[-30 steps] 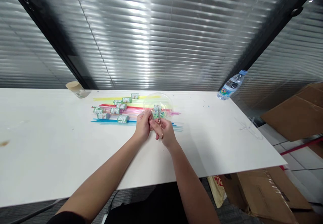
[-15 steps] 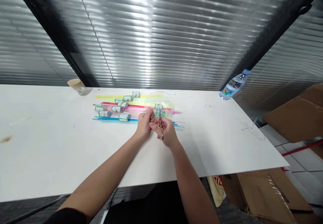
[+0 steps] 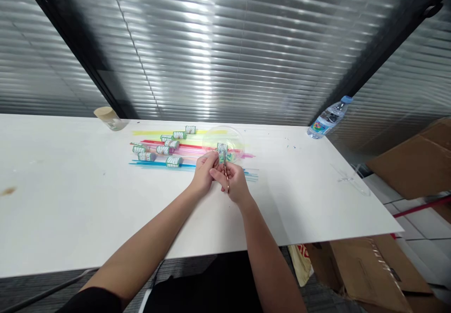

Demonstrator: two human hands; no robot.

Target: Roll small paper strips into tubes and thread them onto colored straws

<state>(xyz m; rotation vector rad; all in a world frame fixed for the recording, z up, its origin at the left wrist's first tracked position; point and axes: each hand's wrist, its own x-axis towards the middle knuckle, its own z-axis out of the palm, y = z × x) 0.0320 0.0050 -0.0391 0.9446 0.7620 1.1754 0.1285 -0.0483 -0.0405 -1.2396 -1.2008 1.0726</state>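
Note:
My right hand is closed on small scissors, whose blades point away from me. Just left of it, my left hand is closed, its fingertips pinched near the blades; what they hold is too small to make out. Beyond the hands lies a clear round dish with small green and blue bits in it. A patterned label roll shows at the blade tips. Bundles of yellow, red, pink and blue sticks stretch across the table to the left, with several similar rolls around or on them.
The white table reaches the blinds. A water bottle stands at the back right, and a jar with a tan lid at the back left. A clear plastic item lies near the right edge. Cardboard boxes are beside the table.
The view has shifted slightly. Both hands keep nearly the same pose, with the scissors still in the right one and their blades looking closer together.

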